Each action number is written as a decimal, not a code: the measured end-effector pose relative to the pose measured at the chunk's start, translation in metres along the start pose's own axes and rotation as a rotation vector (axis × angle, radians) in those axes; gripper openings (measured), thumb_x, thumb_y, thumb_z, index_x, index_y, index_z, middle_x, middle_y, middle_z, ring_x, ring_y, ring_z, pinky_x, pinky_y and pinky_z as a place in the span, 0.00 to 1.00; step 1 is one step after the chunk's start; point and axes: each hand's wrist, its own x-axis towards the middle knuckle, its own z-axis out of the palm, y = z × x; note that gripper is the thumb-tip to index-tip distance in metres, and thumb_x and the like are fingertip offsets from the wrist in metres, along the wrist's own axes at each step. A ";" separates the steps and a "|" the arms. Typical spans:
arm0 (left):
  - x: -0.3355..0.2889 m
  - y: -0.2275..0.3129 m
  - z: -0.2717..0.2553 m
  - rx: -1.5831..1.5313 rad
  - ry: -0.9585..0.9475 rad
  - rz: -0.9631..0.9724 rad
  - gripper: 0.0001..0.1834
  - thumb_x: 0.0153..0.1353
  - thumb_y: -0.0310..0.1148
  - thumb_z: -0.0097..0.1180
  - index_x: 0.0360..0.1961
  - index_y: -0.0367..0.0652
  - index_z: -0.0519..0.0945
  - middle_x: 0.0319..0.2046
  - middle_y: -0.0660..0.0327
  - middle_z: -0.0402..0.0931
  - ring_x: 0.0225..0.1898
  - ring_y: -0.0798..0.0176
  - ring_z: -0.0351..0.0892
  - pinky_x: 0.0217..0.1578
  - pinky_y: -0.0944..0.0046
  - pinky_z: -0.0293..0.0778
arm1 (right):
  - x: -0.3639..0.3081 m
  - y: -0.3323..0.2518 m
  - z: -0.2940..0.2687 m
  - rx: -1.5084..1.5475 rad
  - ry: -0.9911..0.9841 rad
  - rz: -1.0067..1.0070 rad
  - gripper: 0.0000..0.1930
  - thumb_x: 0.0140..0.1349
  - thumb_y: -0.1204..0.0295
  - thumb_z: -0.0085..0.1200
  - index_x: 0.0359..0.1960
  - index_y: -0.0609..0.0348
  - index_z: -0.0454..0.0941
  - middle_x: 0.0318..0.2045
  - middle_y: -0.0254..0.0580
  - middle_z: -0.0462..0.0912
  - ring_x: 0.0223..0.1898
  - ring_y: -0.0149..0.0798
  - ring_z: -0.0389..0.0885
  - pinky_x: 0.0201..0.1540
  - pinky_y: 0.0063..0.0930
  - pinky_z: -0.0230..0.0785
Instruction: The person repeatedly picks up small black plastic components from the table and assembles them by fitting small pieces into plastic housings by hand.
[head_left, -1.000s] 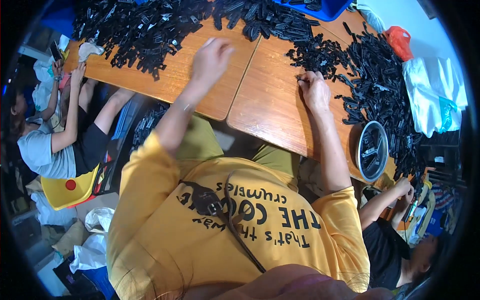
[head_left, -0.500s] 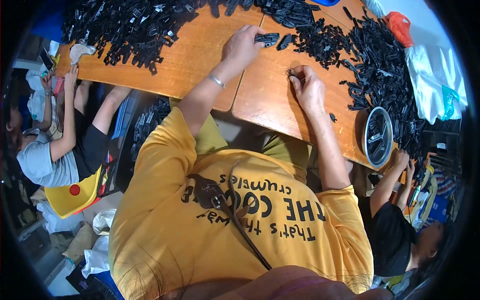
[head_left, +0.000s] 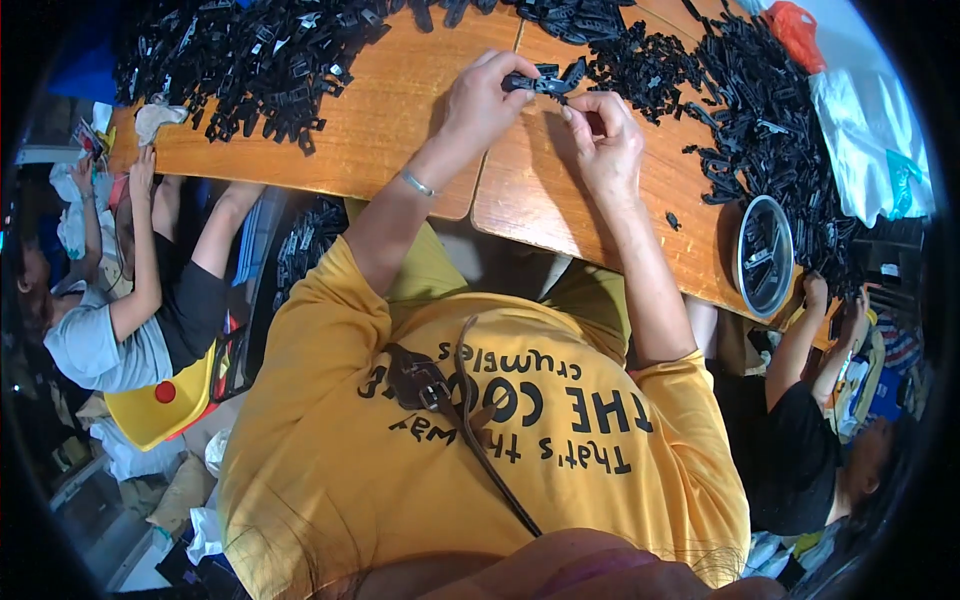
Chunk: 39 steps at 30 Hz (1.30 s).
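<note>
My left hand (head_left: 482,105), with a silver bracelet on its wrist, holds a long black plastic part (head_left: 522,82) between thumb and fingers above the wooden table. Close to that part's right end, my right hand (head_left: 610,145) pinches a small dark piece (head_left: 561,99) with thumb and forefinger. The piece seems to touch the long part, though its exact shape is too small to make out. Another black plastic part (head_left: 574,73) shows right behind them, partly overlapped in view.
Heaps of black plastic parts (head_left: 270,60) cover the table's far left; small black pieces (head_left: 650,75) and long parts (head_left: 770,130) lie far right. A metal bowl (head_left: 742,265) with parts stands at the right edge. One person (head_left: 110,330) sits left, another (head_left: 795,440) right.
My right hand has moved up and left with the small piece, from over the table to the part in my left hand. The left hand stays nearly in place.
</note>
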 end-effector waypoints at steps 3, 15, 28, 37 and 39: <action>-0.006 -0.001 0.010 -0.423 -0.036 -0.145 0.15 0.61 0.16 0.64 0.48 0.38 0.80 0.45 0.62 0.81 0.41 0.68 0.84 0.46 0.69 0.81 | 0.002 -0.001 0.002 0.054 0.039 -0.086 0.05 0.61 0.79 0.67 0.34 0.62 0.82 0.31 0.44 0.82 0.27 0.38 0.82 0.31 0.31 0.74; -0.030 0.024 0.024 -1.366 -0.270 -0.418 0.15 0.73 0.28 0.57 0.58 0.39 0.77 0.50 0.60 0.83 0.49 0.65 0.84 0.53 0.64 0.80 | -0.007 0.000 -0.027 0.147 0.112 -0.221 0.08 0.58 0.84 0.65 0.36 0.63 0.80 0.35 0.44 0.82 0.31 0.37 0.83 0.33 0.27 0.77; -0.035 0.029 0.052 -1.291 -0.268 -0.468 0.28 0.67 0.21 0.62 0.68 0.41 0.72 0.54 0.63 0.81 0.53 0.69 0.81 0.55 0.68 0.78 | -0.022 0.000 -0.052 0.235 0.039 -0.074 0.06 0.61 0.83 0.65 0.37 0.63 0.81 0.37 0.40 0.80 0.30 0.27 0.80 0.31 0.20 0.74; -0.035 0.040 0.058 -1.158 -0.133 -0.336 0.24 0.65 0.20 0.64 0.62 0.42 0.76 0.52 0.59 0.83 0.48 0.73 0.81 0.43 0.77 0.74 | -0.027 0.006 -0.047 0.186 0.012 -0.051 0.06 0.61 0.83 0.66 0.36 0.63 0.81 0.34 0.38 0.79 0.26 0.24 0.77 0.28 0.19 0.71; -0.036 0.044 0.057 -1.090 -0.121 -0.333 0.23 0.66 0.20 0.63 0.61 0.40 0.75 0.52 0.59 0.82 0.49 0.71 0.81 0.47 0.75 0.76 | -0.028 0.010 -0.046 0.202 0.008 -0.028 0.06 0.60 0.83 0.66 0.35 0.62 0.81 0.34 0.37 0.79 0.26 0.24 0.76 0.28 0.19 0.72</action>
